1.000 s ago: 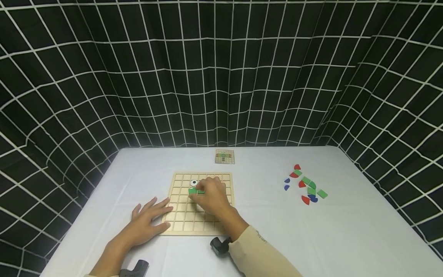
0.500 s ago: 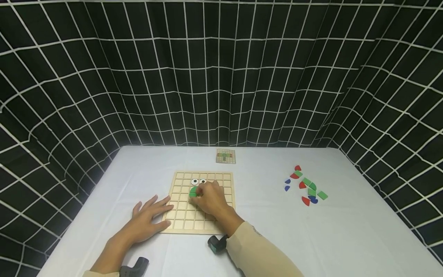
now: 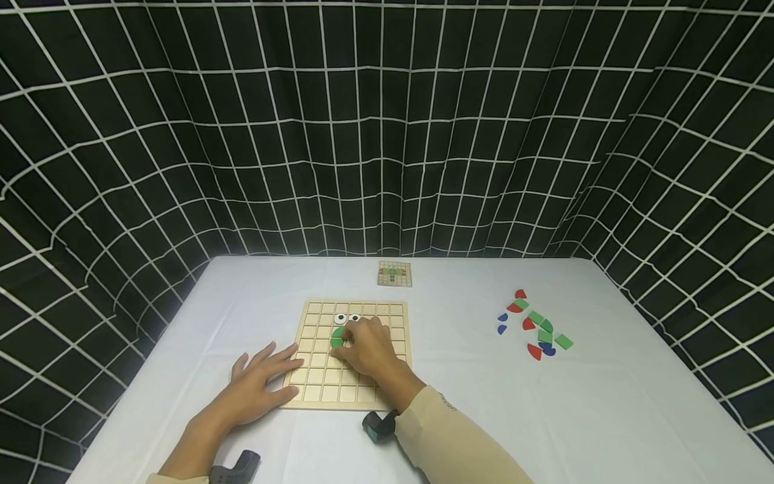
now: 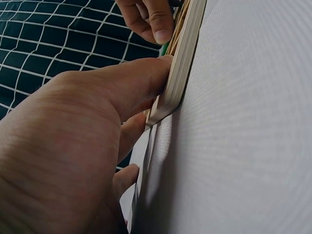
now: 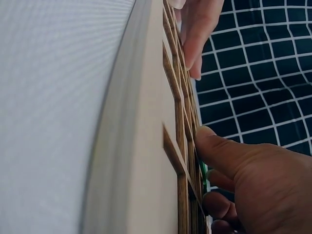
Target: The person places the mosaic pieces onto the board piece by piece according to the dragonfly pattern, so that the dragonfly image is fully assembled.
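Observation:
A square wooden grid board (image 3: 314, 393) lies on the white table. Two round eye tiles, black on white, sit in its upper cells, the left eye tile (image 3: 340, 318) fully visible and the other partly behind my right hand (image 3: 371, 349). Below them are green tiles (image 3: 338, 337), rounded on the left and partly covered by my fingers. In the right wrist view, my thumb and curled fingers pinch a green tile (image 5: 203, 168) at the board's surface. My left hand (image 3: 256, 390) rests spread at the board's left edge, fingertips and thumb on its rim.
A small picture card (image 3: 395, 273) with a gridded design lies behind the board. At the right are scattered tiles: red (image 3: 535, 351), green (image 3: 564, 341) and blue (image 3: 502, 329). A black cloth with white grid lines (image 3: 387, 168) hangs around the table.
My right hand has placed itself slightly lower over the green tiles, showing more of the second eye tile and a rounded green shape. My left hand stays at the board's edge.

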`<action>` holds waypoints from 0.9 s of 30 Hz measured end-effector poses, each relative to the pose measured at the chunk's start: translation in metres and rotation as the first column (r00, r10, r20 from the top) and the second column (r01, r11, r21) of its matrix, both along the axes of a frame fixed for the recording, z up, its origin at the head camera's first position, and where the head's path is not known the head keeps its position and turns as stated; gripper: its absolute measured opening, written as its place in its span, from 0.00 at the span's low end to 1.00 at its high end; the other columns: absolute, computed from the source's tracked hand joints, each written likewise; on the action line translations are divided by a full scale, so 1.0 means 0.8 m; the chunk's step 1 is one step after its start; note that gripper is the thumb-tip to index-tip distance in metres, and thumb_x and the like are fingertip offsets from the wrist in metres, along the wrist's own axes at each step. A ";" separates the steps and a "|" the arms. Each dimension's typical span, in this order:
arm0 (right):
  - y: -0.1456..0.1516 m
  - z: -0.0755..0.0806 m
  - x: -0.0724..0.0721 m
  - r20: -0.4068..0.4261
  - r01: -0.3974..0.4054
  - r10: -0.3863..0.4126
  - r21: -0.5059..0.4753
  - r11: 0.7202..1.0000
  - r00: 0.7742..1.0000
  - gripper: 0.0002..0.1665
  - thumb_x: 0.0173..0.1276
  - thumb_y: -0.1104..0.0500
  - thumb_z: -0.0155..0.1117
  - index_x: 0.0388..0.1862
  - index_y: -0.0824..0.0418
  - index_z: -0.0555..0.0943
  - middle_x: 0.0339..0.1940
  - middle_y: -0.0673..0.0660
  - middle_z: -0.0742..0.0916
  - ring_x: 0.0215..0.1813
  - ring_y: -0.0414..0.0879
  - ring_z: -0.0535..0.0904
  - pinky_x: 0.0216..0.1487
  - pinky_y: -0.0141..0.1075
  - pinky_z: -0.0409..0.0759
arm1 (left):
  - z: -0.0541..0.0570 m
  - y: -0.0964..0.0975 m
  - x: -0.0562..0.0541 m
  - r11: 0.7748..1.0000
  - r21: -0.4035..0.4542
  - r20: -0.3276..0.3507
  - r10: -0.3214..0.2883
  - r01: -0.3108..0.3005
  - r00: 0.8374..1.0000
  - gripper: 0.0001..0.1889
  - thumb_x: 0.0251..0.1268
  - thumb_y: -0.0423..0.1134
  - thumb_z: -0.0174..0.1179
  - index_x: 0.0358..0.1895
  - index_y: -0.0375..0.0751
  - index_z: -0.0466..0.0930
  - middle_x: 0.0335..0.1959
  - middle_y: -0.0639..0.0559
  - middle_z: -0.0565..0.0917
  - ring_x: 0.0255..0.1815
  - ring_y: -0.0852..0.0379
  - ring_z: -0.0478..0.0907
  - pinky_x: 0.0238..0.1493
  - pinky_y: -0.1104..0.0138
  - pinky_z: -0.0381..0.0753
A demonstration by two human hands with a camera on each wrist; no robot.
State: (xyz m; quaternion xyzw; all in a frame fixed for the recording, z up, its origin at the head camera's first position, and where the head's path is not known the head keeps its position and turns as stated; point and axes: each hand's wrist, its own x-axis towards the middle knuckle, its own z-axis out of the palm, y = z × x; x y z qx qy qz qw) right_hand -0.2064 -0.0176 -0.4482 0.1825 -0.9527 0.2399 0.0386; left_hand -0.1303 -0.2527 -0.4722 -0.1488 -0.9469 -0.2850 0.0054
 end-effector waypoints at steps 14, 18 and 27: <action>0.024 0.018 -0.003 0.009 -0.057 0.060 -0.183 0.981 0.998 0.13 0.61 0.53 0.70 0.42 0.57 0.85 0.26 0.45 0.78 0.35 0.43 0.72 0.33 0.34 0.72 | 0.001 0.000 0.002 1.000 -0.006 -0.026 -0.008 0.008 1.000 0.26 0.61 0.58 0.62 0.60 0.53 0.79 0.71 0.56 0.66 0.73 0.39 0.51 0.66 0.37 0.31; 0.053 0.048 -0.006 0.003 -0.069 0.074 -0.293 0.954 0.997 0.12 0.63 0.55 0.68 0.43 0.58 0.84 0.29 0.48 0.80 0.37 0.46 0.74 0.35 0.39 0.74 | 0.002 -0.001 0.002 1.000 -0.010 -0.025 -0.004 0.004 1.000 0.26 0.60 0.57 0.63 0.60 0.53 0.79 0.71 0.56 0.66 0.74 0.40 0.51 0.66 0.37 0.32; 0.148 0.113 -0.001 -0.220 -0.118 0.044 -0.339 0.933 0.975 0.11 0.60 0.60 0.72 0.41 0.60 0.84 0.31 0.52 0.82 0.38 0.52 0.77 0.40 0.44 0.75 | 0.002 -0.001 0.001 1.000 -0.012 -0.023 -0.005 0.004 1.000 0.26 0.60 0.58 0.63 0.61 0.54 0.79 0.71 0.56 0.66 0.74 0.40 0.51 0.66 0.37 0.32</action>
